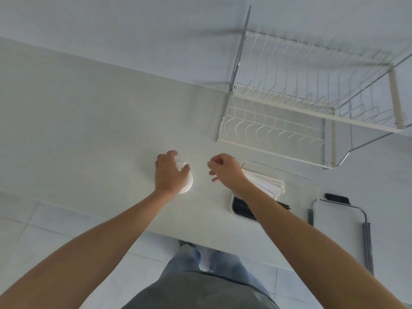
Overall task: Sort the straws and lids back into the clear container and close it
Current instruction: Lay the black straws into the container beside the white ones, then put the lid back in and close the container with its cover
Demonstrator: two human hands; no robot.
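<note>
two hands worked the pale worktop (89,130): the left hand (169,172) spread its fingers (185,168) down over a stack of white lids (188,185), probably to gather them, while the right hand (225,172) hovered loosely curled and empty. at three o'clock sat the clear container (312,186), straws (267,184) inside, uncovered; a dish rack (289,103) stood at one o'clock.

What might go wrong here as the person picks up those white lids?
The left hand covers the stack of white lids from above; a loose grip might scatter them across the counter. The right forearm crosses over the clear container, so it could brush the white straws or black straws out.
</note>
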